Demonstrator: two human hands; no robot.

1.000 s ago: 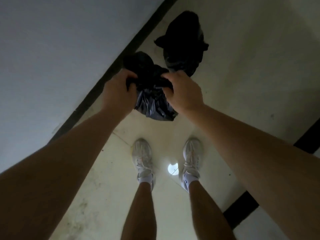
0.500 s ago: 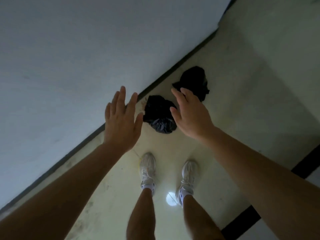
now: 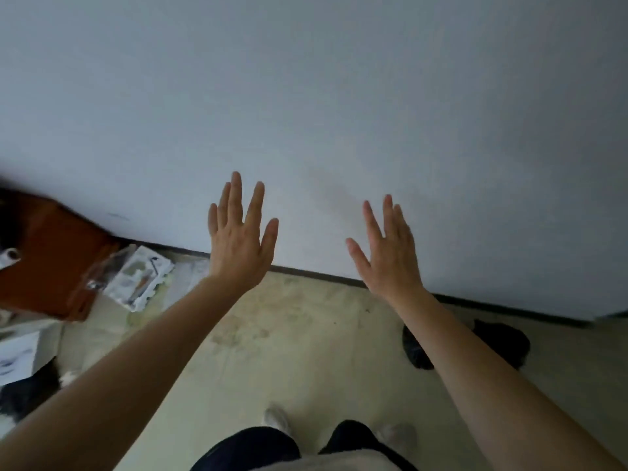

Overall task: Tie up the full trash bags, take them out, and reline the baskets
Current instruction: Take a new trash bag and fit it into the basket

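My left hand (image 3: 239,244) and my right hand (image 3: 387,256) are raised in front of a pale wall, fingers spread, holding nothing. Two black trash bags lie on the floor by the wall at the right, mostly hidden behind my right forearm: one bag (image 3: 414,348) shows left of the arm, the other bag (image 3: 503,341) right of it. Both hands are well above and to the left of the bags. No basket is in view.
A pale wall (image 3: 339,96) with a dark baseboard (image 3: 509,305) runs across ahead. At the left lie a brown box (image 3: 51,260), papers and plastic wrap (image 3: 139,277), and a dark heap (image 3: 27,392). My shoes (image 3: 277,418) stand on stained light floor.
Both hands let go of the black bag, which now lies on the floor beside the other one. I have stood up and turned left; the hands rose, spread wide.
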